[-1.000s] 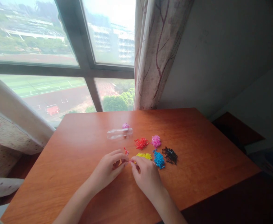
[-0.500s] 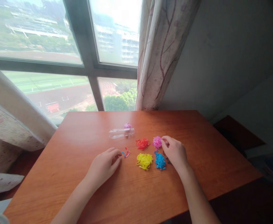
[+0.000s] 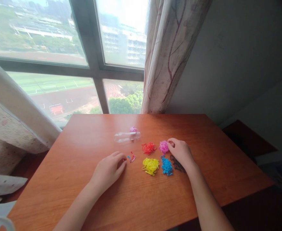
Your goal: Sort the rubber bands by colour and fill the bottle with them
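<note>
My right hand (image 3: 180,152) reaches to the pile of pink rubber bands (image 3: 163,146), thumb and forefinger pinched at its right edge. What exactly lies between those fingertips is too small to see. On the left, my left hand (image 3: 110,166) rests on the table with fingers curled and thumb and fingertips close together; anything inside is hidden. Just beyond its fingertips lie a few loose red, blue and pink bands (image 3: 132,157). Other piles are sorted by colour: red bands (image 3: 149,148), yellow bands (image 3: 151,166), blue bands (image 3: 167,166) and black bands (image 3: 176,163), the last partly under my right wrist.
A clear plastic bag or wrapper (image 3: 124,137) lies toward the back of the wooden table (image 3: 66,170), with a pink-purple item (image 3: 133,129) at its right end. Behind the table are a window and a patterned curtain (image 3: 172,64).
The view has shifted slightly. My right hand has moved slightly at the pink pile, showing more of the black bands. My left hand stays about where it was.
</note>
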The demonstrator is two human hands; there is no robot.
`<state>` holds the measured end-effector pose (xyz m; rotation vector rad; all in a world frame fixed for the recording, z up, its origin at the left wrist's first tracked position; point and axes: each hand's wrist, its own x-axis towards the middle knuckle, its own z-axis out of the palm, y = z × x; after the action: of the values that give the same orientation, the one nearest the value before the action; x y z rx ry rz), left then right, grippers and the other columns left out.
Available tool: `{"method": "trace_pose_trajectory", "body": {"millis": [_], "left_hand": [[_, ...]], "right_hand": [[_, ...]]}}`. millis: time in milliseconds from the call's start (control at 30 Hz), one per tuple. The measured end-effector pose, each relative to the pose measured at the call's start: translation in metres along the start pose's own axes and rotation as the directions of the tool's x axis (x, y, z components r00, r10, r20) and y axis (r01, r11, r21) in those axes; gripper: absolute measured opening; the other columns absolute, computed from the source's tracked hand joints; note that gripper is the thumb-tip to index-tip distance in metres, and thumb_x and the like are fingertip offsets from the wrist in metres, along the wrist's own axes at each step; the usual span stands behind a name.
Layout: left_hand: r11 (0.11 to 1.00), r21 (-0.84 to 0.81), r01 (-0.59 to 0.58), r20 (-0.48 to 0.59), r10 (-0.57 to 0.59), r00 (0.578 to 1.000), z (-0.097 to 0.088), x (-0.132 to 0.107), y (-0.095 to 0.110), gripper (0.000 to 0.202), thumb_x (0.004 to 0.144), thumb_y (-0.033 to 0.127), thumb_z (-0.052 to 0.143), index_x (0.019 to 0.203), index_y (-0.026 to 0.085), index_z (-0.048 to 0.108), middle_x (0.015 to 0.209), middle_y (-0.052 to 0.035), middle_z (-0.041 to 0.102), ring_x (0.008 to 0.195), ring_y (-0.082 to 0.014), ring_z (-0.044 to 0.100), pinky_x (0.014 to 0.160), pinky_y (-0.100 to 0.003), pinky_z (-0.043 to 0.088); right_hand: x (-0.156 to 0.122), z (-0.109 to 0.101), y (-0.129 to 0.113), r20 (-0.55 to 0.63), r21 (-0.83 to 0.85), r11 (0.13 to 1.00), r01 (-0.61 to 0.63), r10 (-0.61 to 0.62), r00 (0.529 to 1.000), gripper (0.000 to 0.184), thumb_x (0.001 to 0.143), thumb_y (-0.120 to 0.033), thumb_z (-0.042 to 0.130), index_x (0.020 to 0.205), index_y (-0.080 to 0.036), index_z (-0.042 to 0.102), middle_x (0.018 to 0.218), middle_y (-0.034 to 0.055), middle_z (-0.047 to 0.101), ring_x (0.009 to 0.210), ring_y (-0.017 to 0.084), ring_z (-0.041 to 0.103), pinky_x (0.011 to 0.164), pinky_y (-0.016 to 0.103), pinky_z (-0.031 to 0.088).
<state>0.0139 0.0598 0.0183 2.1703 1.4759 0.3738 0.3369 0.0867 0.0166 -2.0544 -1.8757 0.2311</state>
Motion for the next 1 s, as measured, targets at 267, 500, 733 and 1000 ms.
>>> {"method": "trace_pose_trajectory", "body": {"millis": [267,500,733,1000], "left_hand": [[1.000,0.028,0.002,0.010,-0.003,1.000,0.001,-0.002,0.003,0.019,0.093,0.027,0.045,0.091,0.024,0.063,0.096,-0.0027,0.067,0.085,-0.0192,0.064,0.071,-0.027,0.043],[0.997,0.073,0.018,-0.009,-0.018,1.000,0.006,0.001,0.004,0.016,0.092,0.027,0.046,0.092,0.024,0.061,0.096,-0.0025,0.067,0.083,-0.0191,0.065,0.068,-0.027,0.043],[0.994,0.104,0.024,-0.063,-0.017,0.998,0.012,0.005,0.002,0.022,0.094,0.029,0.044,0.110,0.027,0.058,0.110,-0.0031,0.068,0.091,-0.0203,0.068,0.072,-0.028,0.045],[0.990,0.142,0.015,-0.054,-0.007,0.999,0.011,0.006,0.000,0.014,0.093,0.027,0.045,0.089,0.024,0.059,0.094,-0.0015,0.066,0.082,-0.0175,0.066,0.067,-0.024,0.042]], "right_hand": [[-0.012,-0.009,-0.008,-0.049,0.053,0.998,0.015,-0.013,0.999,0.021,0.090,-0.028,0.053,0.093,-0.023,0.073,0.077,0.0017,0.072,0.072,0.017,0.065,0.063,0.024,0.039],[-0.049,0.003,-0.047,-0.093,0.237,0.963,0.126,-0.107,0.990,0.021,0.091,-0.025,0.051,0.093,-0.022,0.072,0.079,0.0016,0.072,0.068,0.016,0.065,0.064,0.024,0.042],[-0.088,0.020,-0.085,-0.054,0.330,0.912,0.242,-0.238,0.970,0.020,0.091,-0.015,0.050,0.091,-0.022,0.069,0.081,0.0008,0.072,0.072,0.015,0.065,0.066,0.023,0.042],[-0.106,0.028,-0.097,-0.012,0.344,0.903,0.258,-0.271,0.963,0.021,0.091,-0.012,0.048,0.088,-0.023,0.067,0.077,0.0006,0.070,0.071,0.015,0.065,0.065,0.023,0.039]]}}
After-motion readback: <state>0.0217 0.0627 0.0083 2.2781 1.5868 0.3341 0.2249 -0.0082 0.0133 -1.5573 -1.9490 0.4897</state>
